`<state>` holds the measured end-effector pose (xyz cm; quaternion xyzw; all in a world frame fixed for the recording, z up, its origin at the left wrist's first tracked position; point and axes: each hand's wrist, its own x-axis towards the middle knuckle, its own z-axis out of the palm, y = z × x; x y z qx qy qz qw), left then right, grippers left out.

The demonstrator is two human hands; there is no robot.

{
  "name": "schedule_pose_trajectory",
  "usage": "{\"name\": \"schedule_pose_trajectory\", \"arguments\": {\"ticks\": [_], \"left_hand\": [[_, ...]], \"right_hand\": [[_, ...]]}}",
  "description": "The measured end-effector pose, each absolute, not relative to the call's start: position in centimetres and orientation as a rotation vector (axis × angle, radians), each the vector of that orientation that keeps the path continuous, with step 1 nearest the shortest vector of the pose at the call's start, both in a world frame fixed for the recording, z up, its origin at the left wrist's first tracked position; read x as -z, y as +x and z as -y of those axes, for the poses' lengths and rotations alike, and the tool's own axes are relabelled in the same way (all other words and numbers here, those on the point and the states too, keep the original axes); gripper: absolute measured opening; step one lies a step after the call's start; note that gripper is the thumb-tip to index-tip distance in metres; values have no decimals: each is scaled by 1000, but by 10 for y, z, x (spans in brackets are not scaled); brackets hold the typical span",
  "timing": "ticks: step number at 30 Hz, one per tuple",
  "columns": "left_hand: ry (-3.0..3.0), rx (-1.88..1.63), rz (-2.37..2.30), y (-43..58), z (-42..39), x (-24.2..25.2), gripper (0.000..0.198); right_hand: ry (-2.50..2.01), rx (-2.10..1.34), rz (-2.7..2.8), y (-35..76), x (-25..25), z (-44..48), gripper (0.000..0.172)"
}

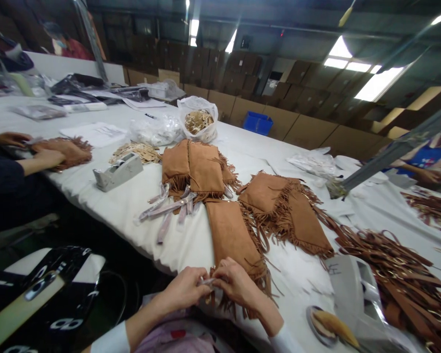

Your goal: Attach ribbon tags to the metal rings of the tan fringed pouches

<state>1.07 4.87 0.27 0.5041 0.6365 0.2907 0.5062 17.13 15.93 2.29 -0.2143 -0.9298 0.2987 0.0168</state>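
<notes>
My left hand [189, 287] and my right hand [238, 283] meet at the table's front edge, the fingers of both closed in a pinch. Between them is a small pale, shiny strip [207, 282], partly hidden by the fingers; its kind cannot be told. It is at the near end of a brown fringed suede bag [230, 230], which lies flat with its fringe along the right side. My right wrist is over the fringe. More fringed bags [208, 169] lie beyond, and another pair of bags [264, 191] is to the right. Straps wrapped in clear plastic [169, 208] lie left of the bag.
A grey tape dispenser [118, 171] stands on the left, another dispenser [353, 284] at the right. Brown straps with metal rings [404, 279] are heaped at far right. A plastic bag of tan scraps [198, 120] stands behind. At left, a co-worker's hands [47, 159] handle a fringed piece.
</notes>
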Motion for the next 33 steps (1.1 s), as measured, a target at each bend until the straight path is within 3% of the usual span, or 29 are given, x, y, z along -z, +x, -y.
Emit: {"name": "schedule_pose_trajectory", "arguments": {"ticks": [9,14,22,25,29,33], "left_hand": [[845,-1099,-1435,25,-58,19,19],[562,-1136,-1300,26,-56,25,20],[405,-1170,-1275,28,-56,21,44],[419,-1176,-1306,25,-55,22,52],[501,-1193,-1327,20,-50,23,51],[581,-1197,-1284,22,-47,22,48]], "right_hand": [[-557,-750,2678,187,2,-151,19],[-418,-590,2688,192,2,-147,27],[-341,-450,2593,201,8,-132,26],[-438,-560,2504,215,17,-130,27],[-1006,-895,2072,224,30,-113,29],[-1315,-1557,1496,199,34,-86,76]]}}
